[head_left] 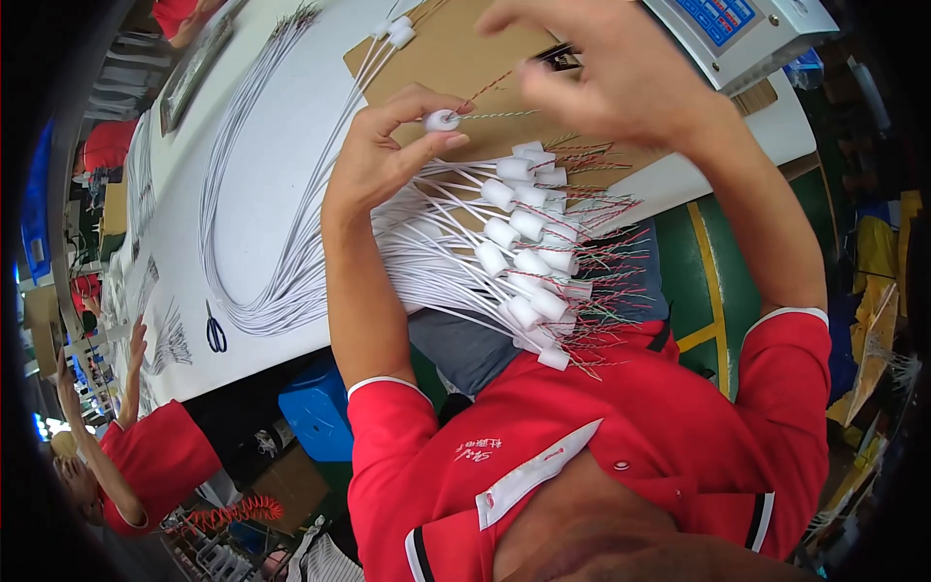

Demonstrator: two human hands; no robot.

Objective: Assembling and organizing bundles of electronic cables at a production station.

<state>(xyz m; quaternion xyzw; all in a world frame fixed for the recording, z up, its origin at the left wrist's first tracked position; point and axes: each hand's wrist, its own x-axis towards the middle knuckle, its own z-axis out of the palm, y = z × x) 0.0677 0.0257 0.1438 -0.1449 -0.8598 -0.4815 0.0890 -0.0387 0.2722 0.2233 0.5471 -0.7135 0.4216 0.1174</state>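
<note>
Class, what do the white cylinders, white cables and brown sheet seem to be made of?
White cylinders: probably foam or soft plastic, matte; opaque and evenly coloured.
White cables: likely plastic-sheathed, satin; smooth, bending in even curves.
Brown sheet: perhaps cardboard, matte; flat, plain tan.

- The left hand point(388, 136) pinches, thumb point(433, 148) below and index finger point(422, 101) above, the tips set a little apart.
- The left forearm point(364, 291), bare, rises almost straight up the view to the left wrist point(347, 202).
- The right hand point(616, 73), blurred, stands open higher up, its thumb and index finger spread well apart and pointing left.
- The right forearm point(761, 209), also bare, slants up and inward from a bent elbow to the right wrist point(708, 126).
- Both arms reach forward, the two hands near each other but apart.
</note>
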